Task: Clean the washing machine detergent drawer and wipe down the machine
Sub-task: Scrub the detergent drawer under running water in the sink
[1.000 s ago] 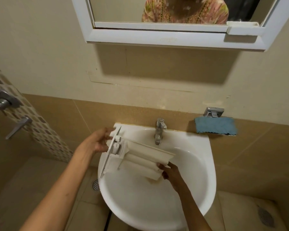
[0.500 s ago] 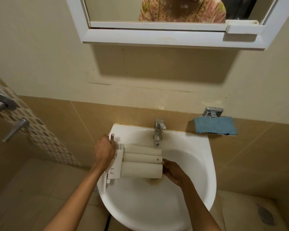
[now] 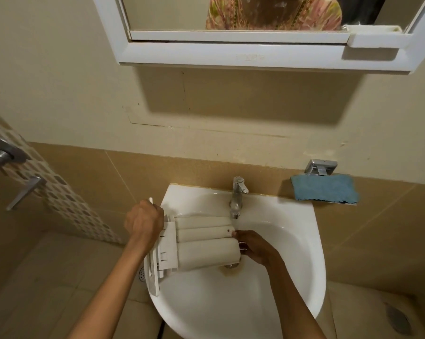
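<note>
- A person stands at a white sink (image 3: 294,243) and holds a washing machine detergent drawer (image 3: 206,243) over the basin with both hands.
- The drawer lies on its side-to-side length, underside up. It shows three long, rounded, cream-coloured ridges side by side, running from one hand to the other.
- The middle ridge has a small dark hole just beside the right fingertips.
- The drawer's flat white front panel is at the end by the left fingers. It stands on edge, tilted, and reaches out past the sink's left rim.
- The left hand (image 3: 144,222) is closed in a fist round the top of that front panel, knuckles up, gripping it.
- The right hand (image 3: 255,247) holds the opposite end. Its fingers are curled, with the tips pressed against the end wall of the drawer.
- Just beyond the right fingertips, toward the wall, stands a chrome tap (image 3: 238,196), its spout above the drawer's far corner.
- Just under the right fingers, the sink's drain (image 3: 231,265) peeks out from below the drawer, ringed by a brownish stain.
- Well to the right of the right hand, a blue cloth (image 3: 325,189) lies on a small wall shelf.
- High above both hands hangs a white-framed mirror (image 3: 231,55).
- Below the left wrist, a round floor drain (image 3: 141,272) shows in the tiles.
</note>
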